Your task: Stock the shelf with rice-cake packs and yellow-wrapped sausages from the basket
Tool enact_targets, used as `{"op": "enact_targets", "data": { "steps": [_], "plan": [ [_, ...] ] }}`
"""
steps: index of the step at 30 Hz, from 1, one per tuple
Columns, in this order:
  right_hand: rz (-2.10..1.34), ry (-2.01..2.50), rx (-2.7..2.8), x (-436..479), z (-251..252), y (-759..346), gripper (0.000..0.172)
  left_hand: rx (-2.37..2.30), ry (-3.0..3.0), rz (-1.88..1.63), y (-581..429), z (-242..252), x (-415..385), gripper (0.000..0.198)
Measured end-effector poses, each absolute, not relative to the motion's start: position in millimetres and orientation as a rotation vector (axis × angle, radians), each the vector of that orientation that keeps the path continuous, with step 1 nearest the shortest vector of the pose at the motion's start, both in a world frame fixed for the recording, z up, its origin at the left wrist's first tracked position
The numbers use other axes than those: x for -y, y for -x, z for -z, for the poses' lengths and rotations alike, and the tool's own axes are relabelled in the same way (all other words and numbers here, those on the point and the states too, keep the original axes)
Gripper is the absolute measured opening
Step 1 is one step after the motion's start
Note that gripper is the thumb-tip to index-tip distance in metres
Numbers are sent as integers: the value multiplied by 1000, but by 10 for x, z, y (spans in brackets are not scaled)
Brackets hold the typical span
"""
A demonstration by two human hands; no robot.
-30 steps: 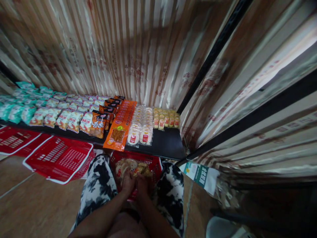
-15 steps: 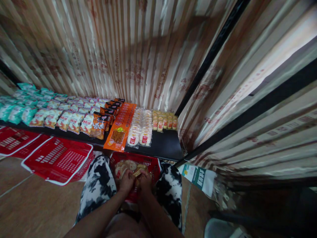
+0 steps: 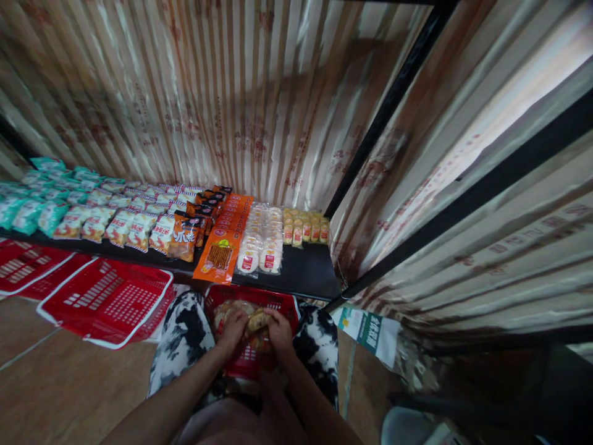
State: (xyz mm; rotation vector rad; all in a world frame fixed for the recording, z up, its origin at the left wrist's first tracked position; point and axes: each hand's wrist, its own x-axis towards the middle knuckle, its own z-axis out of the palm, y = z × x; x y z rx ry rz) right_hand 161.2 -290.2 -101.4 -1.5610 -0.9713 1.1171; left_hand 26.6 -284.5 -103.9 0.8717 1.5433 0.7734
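Observation:
Between my knees sits a red plastic basket with clear-wrapped round pale rice crackers in its left part. Over the basket, a yellowish wrapped snack pack is pinched at its two ends by my left hand and my right hand. Both hands have closed fingers. Other wrapped snacks lie lower in the basket, too dim to make out. On the black shelf ahead, rows of similar round crackers stand beside small yellow packs.
Further left on the shelf are an orange snack bag, orange-black bags, white bags and teal bags. Another red basket is on the floor at left. A black slanted post and a teal-white package are at right.
My hands have drawn slightly apart, and more of the yellowish snack pack shows between them. The shelf's contents look unchanged.

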Motion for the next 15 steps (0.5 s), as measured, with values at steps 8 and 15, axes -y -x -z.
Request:
{"op": "enact_targets", "data": {
  "steps": [8, 15],
  "plan": [
    [-1027, 1559, 1260, 2891, 842, -1749, 33, -1446, -797, -823, -244, 815, 2818, 23],
    [-962, 1509, 1418, 2879, 704, -1881, 35, -1408, -585, -766, -308, 603, 2744, 21]
  ]
}}
